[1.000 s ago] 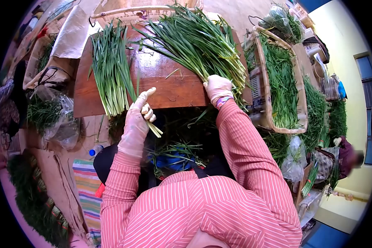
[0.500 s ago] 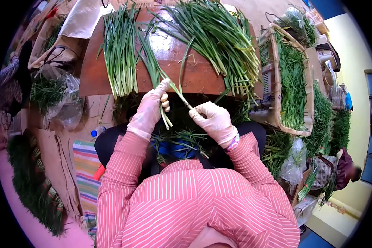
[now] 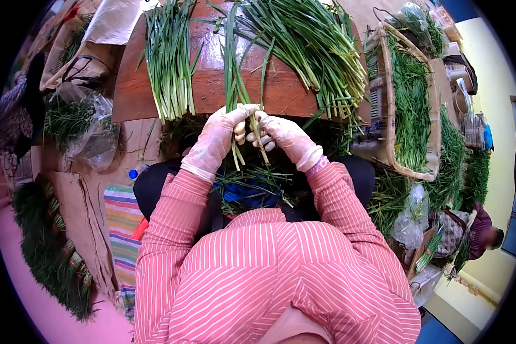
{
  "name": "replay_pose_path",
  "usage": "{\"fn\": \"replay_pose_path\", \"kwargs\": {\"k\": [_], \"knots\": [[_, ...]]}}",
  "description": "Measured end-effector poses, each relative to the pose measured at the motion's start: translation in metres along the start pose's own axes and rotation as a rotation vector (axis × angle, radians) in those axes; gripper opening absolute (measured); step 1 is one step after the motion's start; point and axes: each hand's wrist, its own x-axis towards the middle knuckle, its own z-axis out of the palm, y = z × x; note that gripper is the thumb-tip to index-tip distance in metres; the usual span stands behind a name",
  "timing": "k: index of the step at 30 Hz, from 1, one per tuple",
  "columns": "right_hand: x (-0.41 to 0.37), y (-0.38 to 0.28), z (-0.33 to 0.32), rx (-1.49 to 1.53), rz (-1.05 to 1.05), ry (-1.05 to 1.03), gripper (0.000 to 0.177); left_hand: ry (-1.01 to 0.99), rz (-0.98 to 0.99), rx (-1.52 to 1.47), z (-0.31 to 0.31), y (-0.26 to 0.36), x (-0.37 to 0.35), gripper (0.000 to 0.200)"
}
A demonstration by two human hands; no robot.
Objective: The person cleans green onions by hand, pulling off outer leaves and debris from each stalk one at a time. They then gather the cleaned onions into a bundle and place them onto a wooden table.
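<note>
Both hands are in pale gloves, close together in front of the table's near edge. My left hand (image 3: pixel 221 135) is closed around a few garlic chives (image 3: pixel 230 74), their pale ends sticking out below the fingers and the green leaves reaching over the table. My right hand (image 3: pixel 284 135) pinches a garlic chive stalk (image 3: pixel 261 144) whose lower end hangs beneath the fingertips. On the brown table (image 3: pixel 212 94) lie a neat bunch of chives (image 3: pixel 169 63) at left and a larger pile (image 3: pixel 309 51) at right.
A cloth-rimmed crate (image 3: pixel 389 109) of greens stands at the right. Loose trimmings (image 3: pixel 258 182) lie on my lap. Plastic bags (image 3: pixel 97 135) with greens sit at left, near tied bundles (image 3: pixel 51 246) on the floor. Another person (image 3: pixel 484 235) is at far right.
My right hand has moved up and left, beside my left hand. The held chives now stand more upright. The stalk in my right hand hangs downward between the hands.
</note>
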Motion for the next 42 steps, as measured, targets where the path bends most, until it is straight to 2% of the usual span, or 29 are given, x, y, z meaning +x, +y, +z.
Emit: {"fn": "replay_pose_path", "kwargs": {"k": [3,5,7,11,13,14,18,19,21,24,27,29,31,32,33,35,36,37,38,39,41,42], "knots": [[0.005,0.007,0.003,0.042,0.056,0.001,0.039,-0.035,-0.021,-0.092,0.000,-0.002,0.000,0.032],[0.005,0.000,0.006,0.009,0.022,-0.153,0.038,-0.066,-0.051,-0.098,0.001,-0.003,0.001,0.032],[0.007,0.006,0.006,0.024,0.016,-0.162,0.037,-0.049,-0.057,0.020,0.003,0.002,-0.001,0.030],[-0.009,0.003,0.015,0.101,0.119,-0.051,0.036,0.050,0.006,0.086,0.001,0.000,0.000,0.027],[-0.019,0.018,0.024,0.100,0.131,-0.041,0.035,0.034,0.080,-0.001,-0.008,0.002,0.005,0.024],[-0.026,0.018,0.026,0.202,0.137,-0.019,0.034,0.052,0.065,0.020,-0.007,0.001,0.005,0.023],[-0.031,0.024,0.029,0.104,0.150,0.021,0.037,0.120,0.016,-0.078,0.000,-0.014,0.009,0.024],[-0.028,0.023,0.031,0.061,0.147,0.010,0.038,0.109,-0.022,-0.241,0.008,-0.012,0.005,0.032],[-0.023,0.022,0.034,0.013,0.139,-0.003,0.039,-0.008,-0.058,-0.322,0.012,-0.009,0.000,0.037],[-0.023,0.028,0.038,0.089,0.148,-0.052,0.040,-0.121,0.000,-0.344,-0.006,-0.015,0.009,0.037],[-0.042,0.038,0.034,0.064,0.184,-0.086,0.040,-0.116,-0.028,-0.396,-0.009,-0.022,0.009,0.037],[-0.058,0.047,0.026,-0.197,0.294,-0.141,0.042,0.038,0.022,-0.444,-0.010,-0.007,0.013,0.040],[-0.067,0.047,0.016,-0.371,0.412,-0.054,0.042,-0.121,0.108,-0.558,-0.025,0.006,0.015,0.045],[-0.068,0.037,0.012,-0.465,0.349,-0.009,0.042,-0.098,0.208,-0.519,-0.024,0.012,0.009,0.050],[-0.062,0.041,0.003,-0.410,0.368,0.020,0.033,-0.294,0.357,-0.648,-0.038,0.011,0.016,0.052],[-0.057,0.055,-0.012,-0.614,-0.293,0.087,0.013,-0.701,0.587,-0.738,-0.050,0.030,0.026,0.054],[-0.054,0.043,-0.021,-1.006,-0.261,0.015,0.020,-0.589,0.600,-0.685,-0.049,0.037,0.018,0.057],[-0.049,0.045,-0.029,-1.110,-0.342,0.102,0.025,-0.477,0.616,-0.631,-0.048,0.042,0.011,0.060],[-0.043,0.040,-0.041,-1.115,-0.360,0.244,0.022,-0.486,0.507,-0.636,-0.054,0.036,0.021,0.056],[-0.035,0.030,-0.052,-1.118,-0.381,0.379,0.019,-0.247,0.425,-0.546,-0.037,0.037,0.006,0.051],[-0.012,0.018,-0.078,-0.991,-0.530,0.726,0.011,-0.202,0.275,-0.583,-0.024,0.026,0.006,0.048],[-0.004,0.004,-0.085,-1.068,-0.444,0.813,0.010,-0.183,0.198,-0.620,-0.023,0.021,0.009,0.048]]}}
